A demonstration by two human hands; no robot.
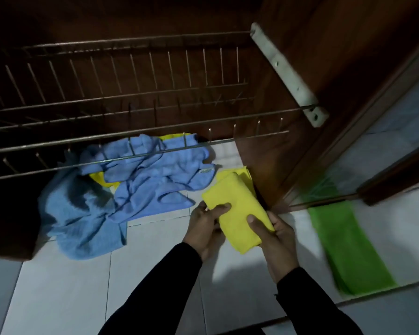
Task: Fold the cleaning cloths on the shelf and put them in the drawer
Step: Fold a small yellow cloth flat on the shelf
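White tiles (pixel 155 274) | folded yellow cloth (pixel 237 204) clamped between left hand (pixel 205 228), right hand (pixel 276 238) fingers

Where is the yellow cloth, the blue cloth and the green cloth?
yellow cloth (pixel 237 209): head view, middle of the folded top face.
blue cloth (pixel 145 180): head view, crumpled middle.
green cloth (pixel 344 247): head view, middle of the flat strip.

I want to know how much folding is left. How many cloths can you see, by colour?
Yellow microfibre cloths: 3 (folded one in both hands, folded one behind it, one under the blue heap)
Crumpled blue cloths: heap, count unclear, at least 2
Green folded cloth: 1
Total: at least 6
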